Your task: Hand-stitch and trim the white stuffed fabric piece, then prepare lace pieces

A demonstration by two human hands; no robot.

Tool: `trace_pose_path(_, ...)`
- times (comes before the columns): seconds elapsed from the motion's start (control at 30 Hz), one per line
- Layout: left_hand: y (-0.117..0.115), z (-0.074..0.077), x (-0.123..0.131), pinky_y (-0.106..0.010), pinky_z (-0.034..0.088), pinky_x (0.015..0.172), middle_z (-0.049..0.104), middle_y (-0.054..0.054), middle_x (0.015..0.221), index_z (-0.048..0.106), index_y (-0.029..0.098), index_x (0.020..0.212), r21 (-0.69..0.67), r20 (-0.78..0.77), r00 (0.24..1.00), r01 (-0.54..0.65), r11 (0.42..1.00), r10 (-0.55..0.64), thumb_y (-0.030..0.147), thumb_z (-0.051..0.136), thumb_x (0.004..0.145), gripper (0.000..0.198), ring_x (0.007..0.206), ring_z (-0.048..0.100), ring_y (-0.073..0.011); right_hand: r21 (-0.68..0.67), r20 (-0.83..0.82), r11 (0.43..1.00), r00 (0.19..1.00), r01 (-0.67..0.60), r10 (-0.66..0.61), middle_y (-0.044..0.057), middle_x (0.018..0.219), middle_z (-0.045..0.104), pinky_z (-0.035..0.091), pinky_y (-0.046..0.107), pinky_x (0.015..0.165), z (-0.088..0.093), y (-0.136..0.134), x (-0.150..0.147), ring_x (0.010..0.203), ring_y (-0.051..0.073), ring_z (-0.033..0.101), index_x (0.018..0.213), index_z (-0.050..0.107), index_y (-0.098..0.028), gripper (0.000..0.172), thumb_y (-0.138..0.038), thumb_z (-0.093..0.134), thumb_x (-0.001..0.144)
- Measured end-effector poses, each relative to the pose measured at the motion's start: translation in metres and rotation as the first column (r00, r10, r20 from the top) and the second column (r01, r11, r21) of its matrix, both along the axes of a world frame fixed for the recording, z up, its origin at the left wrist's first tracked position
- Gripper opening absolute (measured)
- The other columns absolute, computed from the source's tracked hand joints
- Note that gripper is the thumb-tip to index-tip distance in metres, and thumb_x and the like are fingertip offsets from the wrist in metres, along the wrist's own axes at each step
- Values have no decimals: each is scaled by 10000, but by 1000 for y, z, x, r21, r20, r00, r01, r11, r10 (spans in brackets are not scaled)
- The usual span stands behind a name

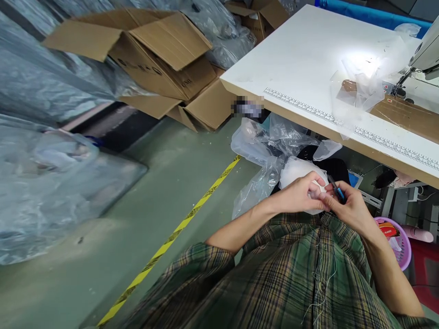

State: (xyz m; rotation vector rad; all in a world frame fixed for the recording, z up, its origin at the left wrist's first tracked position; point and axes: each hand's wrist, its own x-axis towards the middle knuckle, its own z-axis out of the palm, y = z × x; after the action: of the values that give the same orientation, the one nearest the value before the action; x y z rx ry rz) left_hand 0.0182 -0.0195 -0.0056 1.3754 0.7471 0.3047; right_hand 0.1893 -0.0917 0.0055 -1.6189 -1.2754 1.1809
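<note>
My left hand (302, 194) is closed on a small white piece of fabric (297, 171) held in front of my green plaid shirt. My right hand (348, 208) meets it from the right, fingers pinched around a small dark tool with blue handles (338, 192), its tip at the fabric's edge. Both hands hang below the front edge of the white sewing table (308, 55). What the fingertips touch on the fabric is hidden.
A sewing machine (425, 55) stands at the table's right end, with clear plastic (360, 87) and a brown piece (408, 114) beside it. Plastic bags (270, 141) hang under the table. Open cardboard boxes (154, 55), a yellow floor stripe (178, 233) and a pink basket (398, 240) surround me.
</note>
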Motion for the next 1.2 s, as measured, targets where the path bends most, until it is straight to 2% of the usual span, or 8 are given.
trace_pose_path(0.17,-27,-1,-16,-250,424,679,701,44,743,485,198,1096,149,-106,980,185,972,-170,394,860,695,583,674,610,-127,-91,-151,974,970,-206,191,-20,587,511,369,238,506,8,-20,5,545,109,418,654,651,-172,425,-573,742,764)
trace_pose_path(0.3,-13,-10,-33,-254,450,699,704,39,758,525,189,1119,79,-6,955,294,952,-295,364,812,739,508,663,620,-115,-139,-262,990,964,15,-51,-56,550,414,289,229,450,-12,-25,13,492,85,327,666,580,-186,506,-656,765,708)
trace_pose_path(0.47,33,-29,-38,-289,500,707,670,16,787,505,165,1246,140,0,998,55,989,-56,419,755,772,593,706,643,-148,-209,-384,908,823,363,-418,-100,495,346,226,210,410,-58,-7,4,447,62,278,640,462,-221,652,-745,825,503)
trace_pose_path(0.6,54,-50,-28,-401,490,963,681,-69,1073,596,180,1193,593,-197,953,-71,802,229,353,729,814,437,1036,643,-238,-232,-337,836,765,497,-549,-93,475,409,239,206,408,-82,-1,-4,433,60,311,663,499,-211,698,-793,800,423)
trace_pose_path(0.73,57,-68,-18,-421,461,1061,634,-90,1216,655,195,1139,738,-153,944,-87,669,292,276,666,866,285,1178,601,-253,-220,-241,819,784,529,-571,-104,476,406,231,206,400,-93,-5,1,419,60,303,717,538,-201,663,-762,791,473)
trace_pose_path(0.93,69,-68,4,-400,475,1064,636,-116,1252,643,166,1185,703,47,921,-305,642,386,360,675,889,355,1203,605,-239,-110,-173,772,753,626,-635,-114,499,351,226,212,406,-90,1,16,439,70,276,764,560,-199,595,-728,749,568)
trace_pose_path(1.1,75,-59,26,-364,507,988,698,-120,1131,714,147,926,629,46,931,-309,713,363,314,709,862,179,1101,652,-232,45,-100,854,853,518,-512,-61,516,407,262,239,449,-72,15,18,476,89,324,634,548,-193,571,-751,657,687)
trace_pose_path(1.2,65,-53,26,-325,525,890,714,-84,969,696,160,836,669,110,912,-362,649,395,272,636,904,144,939,674,-188,176,-58,882,899,438,-435,-27,548,476,320,250,485,-56,28,18,520,111,396,610,556,-192,570,-740,615,752)
